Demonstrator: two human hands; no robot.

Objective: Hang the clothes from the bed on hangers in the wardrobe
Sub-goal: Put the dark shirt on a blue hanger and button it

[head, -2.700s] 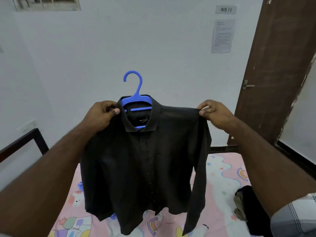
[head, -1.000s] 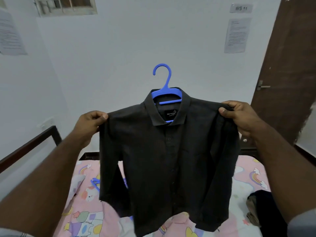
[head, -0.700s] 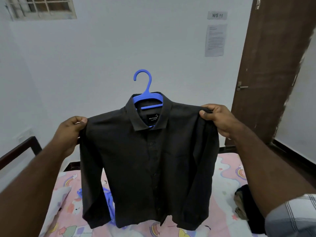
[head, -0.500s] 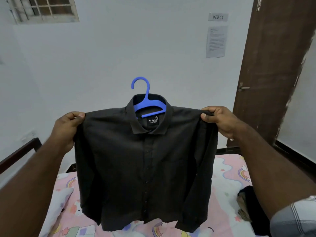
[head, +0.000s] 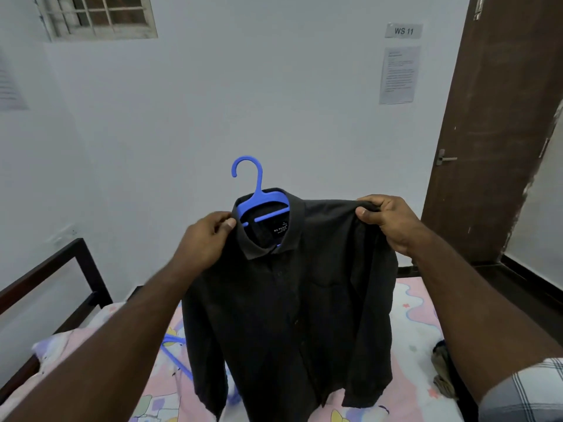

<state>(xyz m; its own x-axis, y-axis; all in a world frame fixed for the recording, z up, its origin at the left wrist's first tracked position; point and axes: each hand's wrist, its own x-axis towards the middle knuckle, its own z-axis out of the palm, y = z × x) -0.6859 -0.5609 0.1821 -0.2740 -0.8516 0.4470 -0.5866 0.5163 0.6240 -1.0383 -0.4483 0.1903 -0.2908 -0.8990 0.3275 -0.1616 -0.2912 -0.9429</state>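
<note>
Shirt [head: 292,300]: dark, on blue hanger [head: 259,205], held above bed [head: 414,336].
Left hand [head: 204,242]: grip pinching shirt beside collar.
Right hand [head: 387,220]: grip clamped on shirt's right shoulder.

We note a white painted wall [head: 274,102] facing the camera. High on its left sits a small barred window with a pale frame [head: 97,15]. At upper right a grey plate reading "WS 11" [head: 403,31] is fixed above a printed paper notice [head: 399,75]; its text is too small to read. A second paper sheet [head: 9,86] hangs on the left-hand wall. At right stands a dark brown wooden door [head: 493,132] with a metal lever handle [head: 445,158]. A white wall socket [head: 62,236] sits low at left.
</note>
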